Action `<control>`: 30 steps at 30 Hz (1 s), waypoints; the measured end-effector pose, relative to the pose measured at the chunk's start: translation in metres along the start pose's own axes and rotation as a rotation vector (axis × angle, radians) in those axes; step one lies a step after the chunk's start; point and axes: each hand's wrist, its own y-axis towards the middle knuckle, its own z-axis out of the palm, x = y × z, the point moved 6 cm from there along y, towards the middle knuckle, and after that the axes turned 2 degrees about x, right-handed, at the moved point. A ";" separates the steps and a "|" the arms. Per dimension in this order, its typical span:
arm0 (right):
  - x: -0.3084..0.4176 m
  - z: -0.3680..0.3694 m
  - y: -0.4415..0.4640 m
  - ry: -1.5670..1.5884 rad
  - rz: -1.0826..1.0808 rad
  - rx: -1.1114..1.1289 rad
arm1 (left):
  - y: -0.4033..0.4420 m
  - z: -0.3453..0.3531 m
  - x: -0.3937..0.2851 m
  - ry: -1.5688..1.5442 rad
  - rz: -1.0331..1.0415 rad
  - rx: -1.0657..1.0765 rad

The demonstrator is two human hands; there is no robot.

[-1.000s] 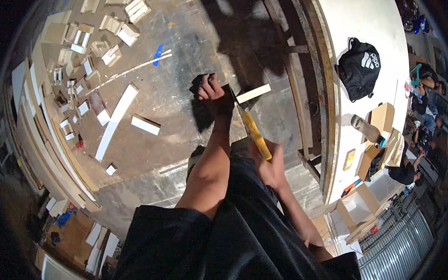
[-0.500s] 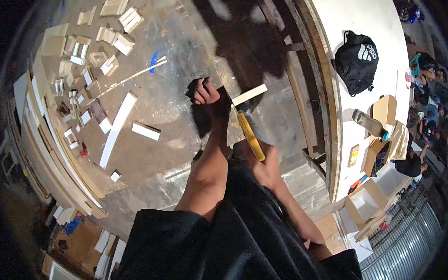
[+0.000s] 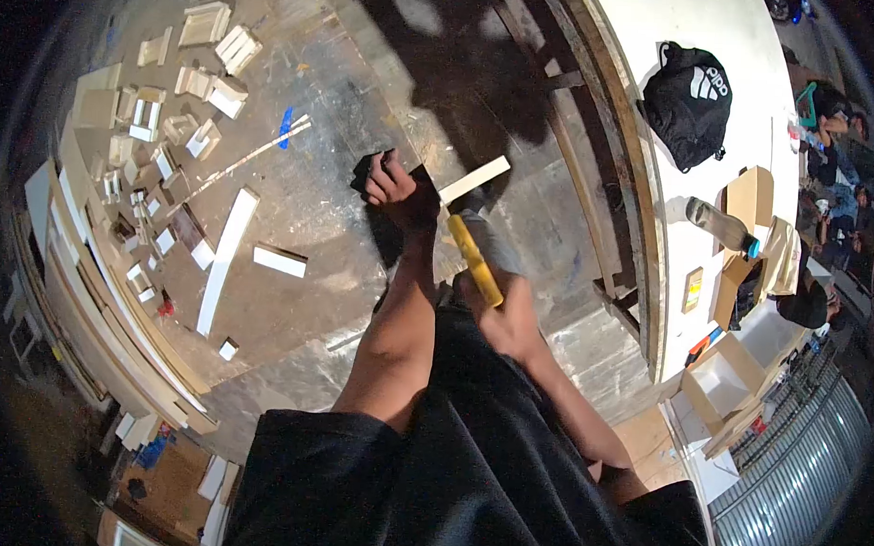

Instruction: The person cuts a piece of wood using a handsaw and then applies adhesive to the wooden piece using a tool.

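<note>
Floor [image 3: 304,215], right fist [image 3: 508,312] round yellow handle [image 3: 476,262]

Gripping a yellow handle [image 3: 474,260] in the right hand [image 3: 509,314] and curling the left hand [image 3: 399,193] beside the near end of a pale wood strip [image 3: 475,180], too shadowed there to tell touching from apart. Showing to the left, on a scuffed surface [image 3: 346,270], a long white board [image 3: 229,261], a shorter board [image 3: 280,261] and a blue scrap [image 3: 286,128]; to the right, on a white tabletop [image 3: 758,111], a black bag [image 3: 688,113] and a bottle [image 3: 718,223].
</note>
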 end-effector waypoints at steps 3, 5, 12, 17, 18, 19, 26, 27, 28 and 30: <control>0.012 -0.004 -0.015 0.095 -0.060 -0.031 | 0.000 0.006 0.003 -0.023 -0.038 0.021; 0.013 -0.002 -0.012 0.063 -0.006 0.015 | -0.004 0.010 0.009 0.020 -0.025 0.047; 0.009 -0.016 -0.018 0.106 -0.032 -0.013 | 0.003 0.011 0.003 0.042 -0.014 -0.030; 0.009 -0.023 -0.014 0.056 0.119 0.070 | 0.000 -0.001 -0.003 0.054 -0.002 0.063; 0.010 -0.024 -0.015 0.055 0.110 0.062 | 0.000 -0.002 -0.005 -0.005 0.023 -0.031; 0.013 -0.026 -0.019 0.093 0.089 0.023 | 0.001 0.003 -0.004 -0.005 0.022 -0.038; 0.017 -0.025 -0.003 0.023 0.132 0.108 | 0.000 -0.002 -0.002 -0.008 0.018 0.031; 0.016 -0.022 -0.002 0.048 0.130 0.115 | 0.002 -0.001 -0.001 -0.005 0.009 0.024; 0.016 -0.017 -0.001 0.042 0.121 0.129 | 0.002 0.002 -0.001 0.011 0.004 0.043; 0.019 -0.020 -0.004 0.103 0.032 -0.108 | 0.003 -0.007 -0.004 0.052 0.008 0.079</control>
